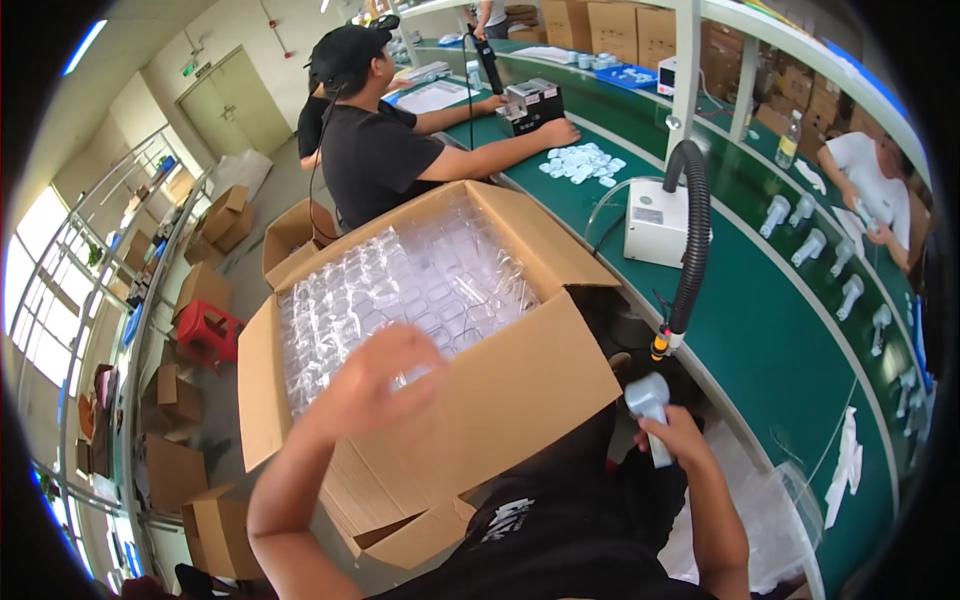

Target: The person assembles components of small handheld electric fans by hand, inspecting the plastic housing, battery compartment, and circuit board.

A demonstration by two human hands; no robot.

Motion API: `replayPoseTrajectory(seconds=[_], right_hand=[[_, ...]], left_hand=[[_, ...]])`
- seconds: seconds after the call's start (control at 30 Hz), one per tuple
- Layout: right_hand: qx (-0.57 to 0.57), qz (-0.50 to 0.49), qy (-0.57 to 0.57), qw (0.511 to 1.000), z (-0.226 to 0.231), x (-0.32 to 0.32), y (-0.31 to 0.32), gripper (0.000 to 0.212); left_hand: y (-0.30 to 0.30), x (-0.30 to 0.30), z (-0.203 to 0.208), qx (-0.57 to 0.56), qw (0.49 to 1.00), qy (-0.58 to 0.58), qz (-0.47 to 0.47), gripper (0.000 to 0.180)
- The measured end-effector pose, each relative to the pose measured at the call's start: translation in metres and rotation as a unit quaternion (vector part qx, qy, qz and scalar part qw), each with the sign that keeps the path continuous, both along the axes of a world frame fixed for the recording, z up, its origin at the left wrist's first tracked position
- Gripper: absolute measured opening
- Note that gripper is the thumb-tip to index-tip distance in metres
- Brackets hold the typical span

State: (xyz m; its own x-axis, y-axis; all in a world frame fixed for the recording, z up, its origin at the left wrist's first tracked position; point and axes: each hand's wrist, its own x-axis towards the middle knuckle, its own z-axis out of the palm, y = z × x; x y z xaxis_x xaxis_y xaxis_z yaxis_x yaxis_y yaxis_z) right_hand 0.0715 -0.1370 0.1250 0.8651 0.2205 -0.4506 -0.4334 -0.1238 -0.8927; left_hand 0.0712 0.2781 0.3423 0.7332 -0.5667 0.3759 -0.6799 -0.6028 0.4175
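My right hand [679,437] is closed round the handle of a pale grey-blue handheld device [648,395] with a broad rounded head, held upright beside the bench edge. My left hand [385,380] hovers over the near side of a large open cardboard box [500,400]. Motion smears its fingers, and a small whitish patch shows by them; I cannot make out whether they hold anything. Inside the box lie clear plastic trays [430,275] with rows of moulded hollows, some covered by shiny film.
A black flexible hose [692,250] with a yellow tip hangs from a white machine [655,225] on the green bench. A co-worker [370,140] sits beyond the box near a pile of small pale parts [583,163]. Similar devices [810,246] line the belt. A red stool [207,333] stands left.
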Motion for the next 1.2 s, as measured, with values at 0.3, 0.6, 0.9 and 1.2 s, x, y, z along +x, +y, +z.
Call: replayPoseTrajectory(seconds=[0.3,0.6,0.9,1.2], right_hand=[[0.075,-0.014,0.007,0.997,0.007,0.065,0.0,0.018],[0.072,-0.006,0.069,0.995,-0.023,0.075,0.022,0.016],[0.038,-0.072,0.078,0.994,-0.021,-0.041,-0.045,0.025],[0.021,-0.231,-0.142,0.962,0.016,-0.083,-0.037,0.03]], left_hand=[[0.014,0.186,-0.078,0.359,0.931,-0.062,-0.031,0.03],[-0.006,0.217,-0.077,0.433,0.897,0.057,-0.068,0.033],[-0.026,0.083,0.004,-0.13,0.932,0.329,-0.08,0.053],[-0.162,-0.055,-0.191,-0.351,0.763,0.528,-0.128,0.041]])
